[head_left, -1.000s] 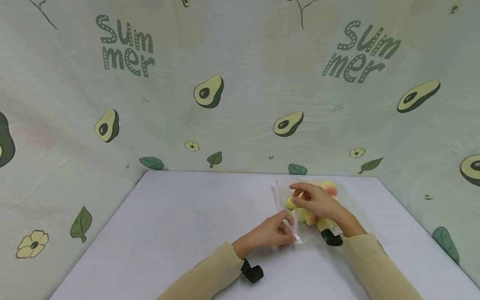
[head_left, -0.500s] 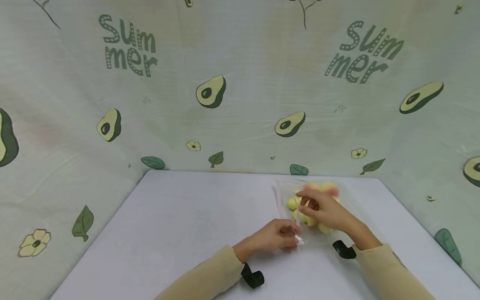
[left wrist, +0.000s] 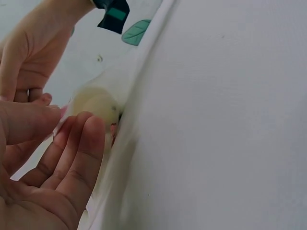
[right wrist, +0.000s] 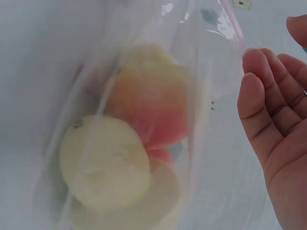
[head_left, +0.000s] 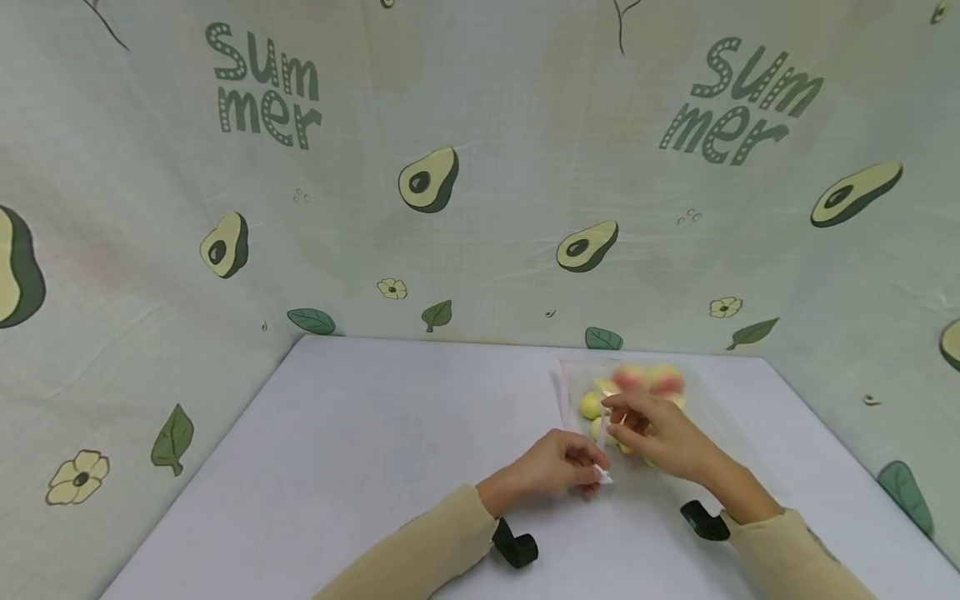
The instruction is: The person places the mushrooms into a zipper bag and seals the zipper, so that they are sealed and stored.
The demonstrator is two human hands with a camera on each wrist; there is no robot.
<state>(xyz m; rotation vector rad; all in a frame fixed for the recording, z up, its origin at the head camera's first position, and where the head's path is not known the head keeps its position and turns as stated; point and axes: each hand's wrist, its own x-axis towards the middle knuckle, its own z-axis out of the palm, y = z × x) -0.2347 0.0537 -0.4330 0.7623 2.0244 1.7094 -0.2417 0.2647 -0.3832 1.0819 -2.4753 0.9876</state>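
Note:
A clear zip bag (head_left: pixel 564 400) with pink zip edges lies at the table's back right. Inside it are several round yellow and red fruits (right wrist: pixel 105 163), seen hazily through the plastic. My left hand (head_left: pixel 555 465) pinches the bag's near corner between thumb and fingers, and a crinkled bit of plastic sticks out past the fingertips. My right hand (head_left: pixel 663 435) is at the near side of the bag's mouth, beside the upright zip strip (head_left: pixel 602 427). In the right wrist view its fingers (right wrist: pixel 252 96) are bent softly, with the thumb apart from them.
The white table (head_left: pixel 420 417) ends at a cloth backdrop (head_left: pixel 495 167) printed with avocados, leaves and lettering. A black wrist camera (head_left: pixel 516 546) sits under the left sleeve, another wrist camera (head_left: pixel 705 521) under the right one.
My right hand has moved toward me and to the right, uncovering the red fruits at the back. The left hand has stayed near the bag's corner, its fingers drawn together. The view has shifted slightly.

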